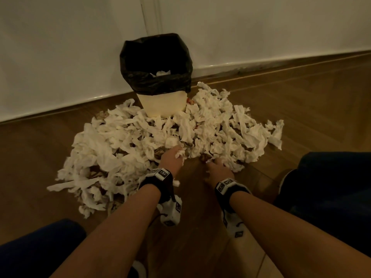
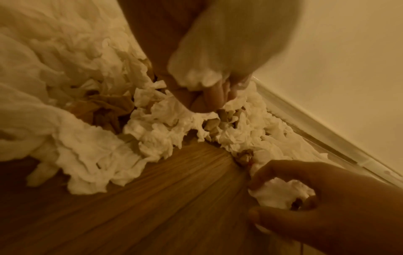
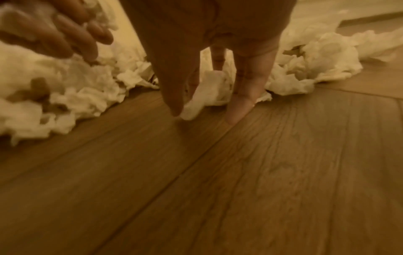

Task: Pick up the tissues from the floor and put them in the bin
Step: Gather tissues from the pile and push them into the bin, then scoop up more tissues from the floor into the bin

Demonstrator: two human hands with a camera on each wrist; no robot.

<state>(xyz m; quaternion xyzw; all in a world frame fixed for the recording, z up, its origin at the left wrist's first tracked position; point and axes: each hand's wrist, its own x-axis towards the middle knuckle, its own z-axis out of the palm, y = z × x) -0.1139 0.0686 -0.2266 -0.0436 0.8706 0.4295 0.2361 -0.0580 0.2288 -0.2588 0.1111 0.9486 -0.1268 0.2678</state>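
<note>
A big pile of crumpled white tissues (image 1: pixel 124 141) covers the wooden floor around the bin (image 1: pixel 162 105), a cream tub lined with a black bag (image 1: pixel 154 57). One tissue (image 1: pixel 163 73) lies inside it. My left hand (image 1: pixel 176 152) is in the near middle of the pile, its fingers (image 2: pixel 216 96) curled round a wad of tissue (image 2: pixel 202 75). Just to its right, my right hand (image 1: pixel 215 162) is at the pile's near edge. Its thumb (image 3: pixel 174 100) and fingers (image 3: pixel 242 100) pinch a tissue (image 3: pixel 207 93) against the floor.
The bin stands against a white wall (image 1: pixel 60 57) with a skirting board (image 1: pixel 281 63). Some brown paper scraps (image 2: pixel 104 110) are mixed into the pile. Bare wooden floor (image 1: pixel 192 197) lies between my arms. My knees (image 1: pixel 331 187) are at either side.
</note>
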